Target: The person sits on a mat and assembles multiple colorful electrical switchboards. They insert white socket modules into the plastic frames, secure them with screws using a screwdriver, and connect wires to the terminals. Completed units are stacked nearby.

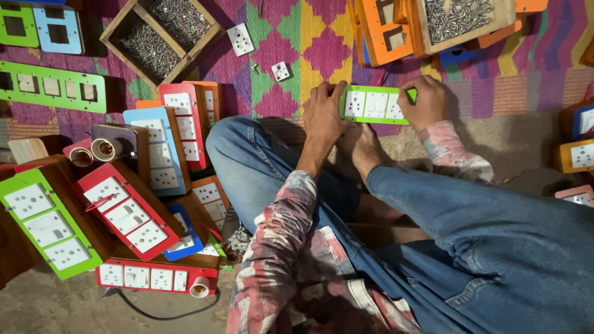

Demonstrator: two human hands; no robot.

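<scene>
Green switch plate (376,105), a flat rectangular panel of bright plastic fitted with three white square modules, is held just above the patterned woven mat (297,37), between the two hands and in front of the crossed legs in blue denim.

Far to the left of the plate, a long green panel (52,86) with square cut-outs is laid on the mat. Nearer, an open wooden box (162,37) divided into two compartments is filled with small grey metal screws. Below it, a cluster of finished boards is gathered: a green-faced board (46,222), a red-faced board (127,213) and a light blue one (158,148), each on a brown wooden base with white sockets and switches; round lamp holders are seen on some.

Two loose white modules (240,38) are scattered on the mat, left of and above the plate.

The left hand (323,114) is laid against the plate's left end, fingers bent down, thumb raised at the upper corner; its grip is closed on that end. The right hand (427,102) is curled over the plate's right end, knuckles up, its grip clenched around the edge. Both forearms are covered by mottled pink-and-white sleeves.

Above and right of the plate, orange frames (380,31) are stacked beside a second wooden tray (464,21) of screws. Far right, further boards in orange and blue are seen at the frame's edge.
</scene>
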